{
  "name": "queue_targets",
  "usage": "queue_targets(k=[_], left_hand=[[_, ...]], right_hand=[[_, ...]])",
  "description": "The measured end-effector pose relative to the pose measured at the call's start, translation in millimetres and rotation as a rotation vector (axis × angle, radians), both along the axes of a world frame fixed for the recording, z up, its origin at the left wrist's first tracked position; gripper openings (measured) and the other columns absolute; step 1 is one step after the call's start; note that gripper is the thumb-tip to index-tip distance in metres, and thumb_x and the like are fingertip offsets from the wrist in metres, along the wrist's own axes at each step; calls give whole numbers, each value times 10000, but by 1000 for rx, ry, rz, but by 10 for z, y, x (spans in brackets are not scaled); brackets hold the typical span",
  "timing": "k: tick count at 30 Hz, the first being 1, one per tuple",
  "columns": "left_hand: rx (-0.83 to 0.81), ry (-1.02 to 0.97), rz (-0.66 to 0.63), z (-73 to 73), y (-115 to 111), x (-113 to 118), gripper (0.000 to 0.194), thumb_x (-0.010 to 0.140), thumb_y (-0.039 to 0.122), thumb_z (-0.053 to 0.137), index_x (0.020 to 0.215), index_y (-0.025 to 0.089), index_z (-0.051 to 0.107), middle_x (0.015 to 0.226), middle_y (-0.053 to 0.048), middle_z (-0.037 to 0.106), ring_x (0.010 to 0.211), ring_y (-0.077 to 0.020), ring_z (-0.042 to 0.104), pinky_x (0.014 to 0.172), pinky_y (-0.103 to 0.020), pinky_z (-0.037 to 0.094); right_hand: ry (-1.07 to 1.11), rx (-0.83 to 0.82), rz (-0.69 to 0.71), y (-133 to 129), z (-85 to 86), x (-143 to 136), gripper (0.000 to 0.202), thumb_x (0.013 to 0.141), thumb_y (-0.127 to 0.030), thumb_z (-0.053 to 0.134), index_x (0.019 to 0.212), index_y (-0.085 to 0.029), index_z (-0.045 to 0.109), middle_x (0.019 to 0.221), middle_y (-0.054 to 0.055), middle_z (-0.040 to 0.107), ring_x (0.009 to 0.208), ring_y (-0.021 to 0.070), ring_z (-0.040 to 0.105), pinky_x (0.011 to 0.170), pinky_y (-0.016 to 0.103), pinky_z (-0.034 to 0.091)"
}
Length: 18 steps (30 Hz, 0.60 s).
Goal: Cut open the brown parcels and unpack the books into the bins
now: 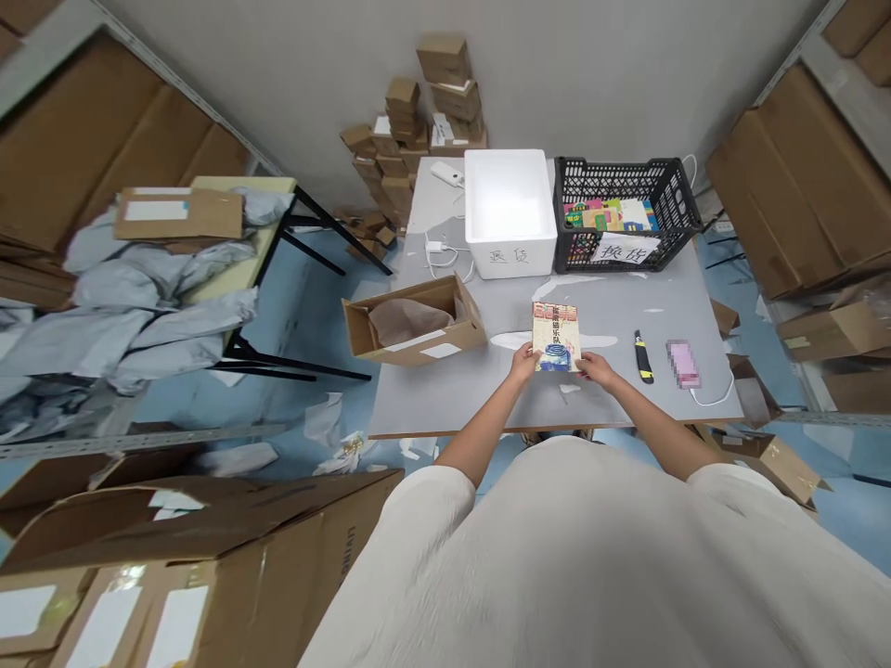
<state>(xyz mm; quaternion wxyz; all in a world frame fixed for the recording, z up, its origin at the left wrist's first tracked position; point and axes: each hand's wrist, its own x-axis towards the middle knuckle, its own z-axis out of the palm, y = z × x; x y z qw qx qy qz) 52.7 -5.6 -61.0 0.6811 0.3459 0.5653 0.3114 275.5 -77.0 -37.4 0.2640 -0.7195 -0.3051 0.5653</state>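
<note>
A book with a cream, red and blue cover is held up over the grey table. At its lower left corner my left hand is closed on the edge, and my right hand grips the lower right corner. To the left lies an open cardboard box with grey wrapping inside. A yellow and black utility knife rests right of my right hand. Behind the book stand a white foam box and a black plastic crate with colourful books in it.
Near the right edge a pink phone, blurred out, lies with a white cable. Small cartons are stacked against the wall. Grey parcels cover a side table at left. Large cardboard boxes stand front left, and scraps lie on the blue floor.
</note>
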Motion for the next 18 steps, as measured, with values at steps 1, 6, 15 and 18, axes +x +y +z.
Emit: queue_targets(k=[1, 6, 15, 18], left_hand=[[3, -10, 6, 56, 54, -37, 481, 837, 381, 909, 1262, 202, 771, 1007, -68, 855, 956, -228, 798, 942, -374, 633], [66, -64, 17, 332, 336, -215, 412, 932, 406, 845, 1288, 221, 751, 1078, -73, 842, 966, -204, 800, 878, -329, 633], [205, 17, 24, 585, 732, -284, 343, 938, 352, 874, 1209, 170, 767, 842, -22, 759, 690, -134, 724, 765, -292, 631], [222, 20, 131, 628, 938, -225, 420, 895, 368, 924, 1228, 159, 773, 794, -9, 746, 721, -146, 743, 788, -303, 651]], right_hand=[[39, 31, -6, 47, 52, -31, 197, 925, -286, 767, 1098, -200, 724, 902, 47, 825, 758, 187, 785, 728, 278, 633], [154, 263, -84, 409, 310, -145, 251, 944, -346, 829, 1122, -209, 718, 813, 18, 787, 727, 168, 778, 762, 285, 660], [152, 382, -131, 1104, 695, -132, 291, 917, -347, 862, 1159, -211, 773, 907, 17, 817, 805, 171, 800, 782, 284, 688], [152, 390, -124, 1356, 757, -131, 288, 896, -340, 889, 1127, -207, 778, 940, 35, 828, 825, 177, 810, 793, 286, 694]])
